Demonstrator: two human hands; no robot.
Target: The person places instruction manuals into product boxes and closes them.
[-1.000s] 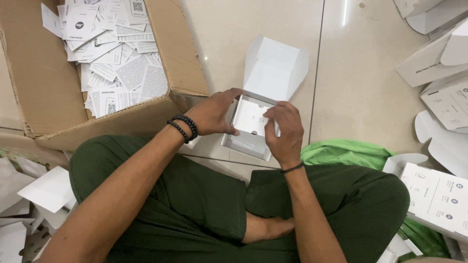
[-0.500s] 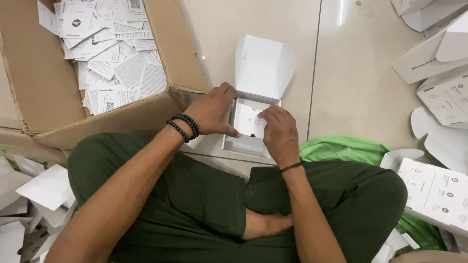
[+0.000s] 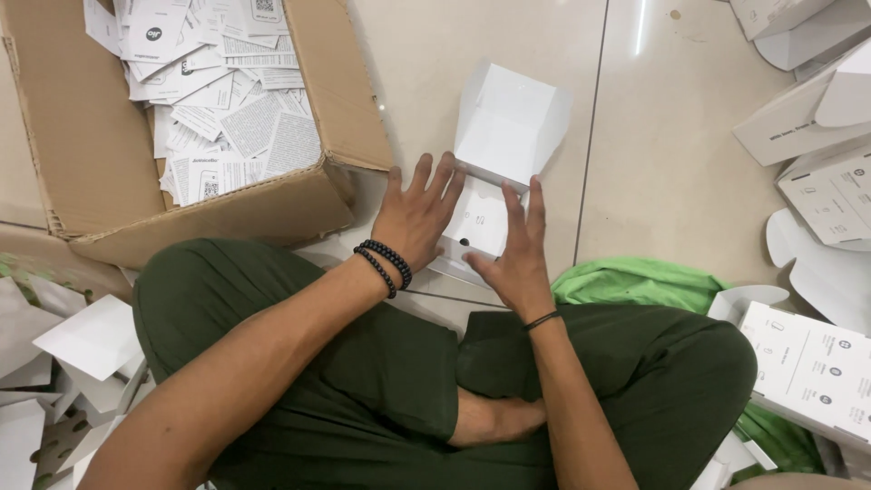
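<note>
Both hands, left hand (image 3: pixel 419 216) and right hand (image 3: pixel 517 259), press flat with fingers spread open on the small white box (image 3: pixel 478 227); seemingly seating its insert before closing the raised lid (image 3: pixel 510 122).

On my feed, a brown cardboard box (image 3: pixel 82 154) holds loose printed leaflets (image 3: pixel 227 109). White folded cartons (image 3: pixel 817 118) lie right, green cloth (image 3: pixel 635 281) below; scraps, possibly cardboard (image 3: pixel 91 340), sit left.

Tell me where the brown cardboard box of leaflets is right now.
In the head view, the cardboard box sits on the floor, upper left, just left of the left hand.
</note>
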